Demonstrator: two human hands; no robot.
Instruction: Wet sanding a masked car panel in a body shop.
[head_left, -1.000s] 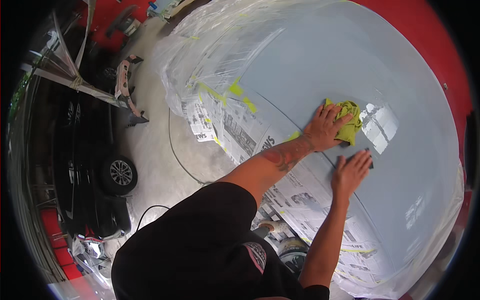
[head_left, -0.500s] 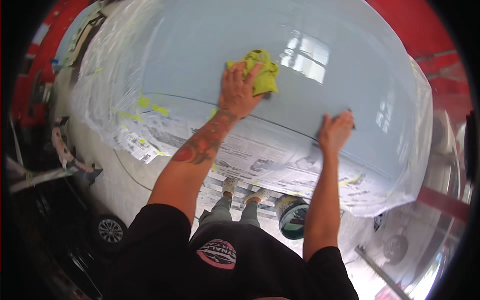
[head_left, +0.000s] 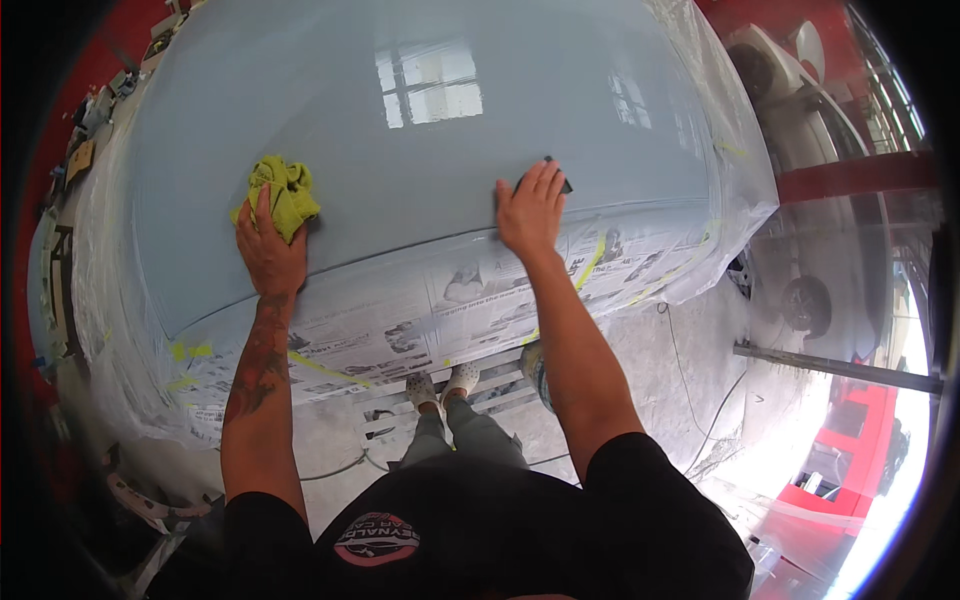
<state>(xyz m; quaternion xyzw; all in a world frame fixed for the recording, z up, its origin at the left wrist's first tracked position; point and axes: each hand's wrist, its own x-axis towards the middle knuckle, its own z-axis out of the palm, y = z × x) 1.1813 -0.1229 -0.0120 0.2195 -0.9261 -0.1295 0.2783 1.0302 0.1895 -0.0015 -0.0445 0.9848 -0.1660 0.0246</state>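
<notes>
My left hand (head_left: 268,250) rests at the left of a glossy grey-blue car panel (head_left: 420,180), closed on a crumpled yellow-green cloth (head_left: 288,185). My right hand (head_left: 530,210) lies farther right on the panel with fingers over a small dark block (head_left: 564,185), mostly hidden under them. Just below both hands runs a long seam, bordered by masking newspaper (head_left: 450,300) with yellow-green tape strips. A reflection of a window shows on the glossy surface above my hands.
Plastic sheeting (head_left: 745,200) wraps the panel's edges. A bucket (head_left: 538,375) stands by my feet on a slatted platform (head_left: 385,410). Hoses (head_left: 675,370) lie on the floor. At the right are a metal bar (head_left: 830,365) and red structures; clutter lines the far left.
The view has swung round to face the panel squarely. My left hand and cloth now sit farther left, more widely separated from my right hand, which stays on the dark block.
</notes>
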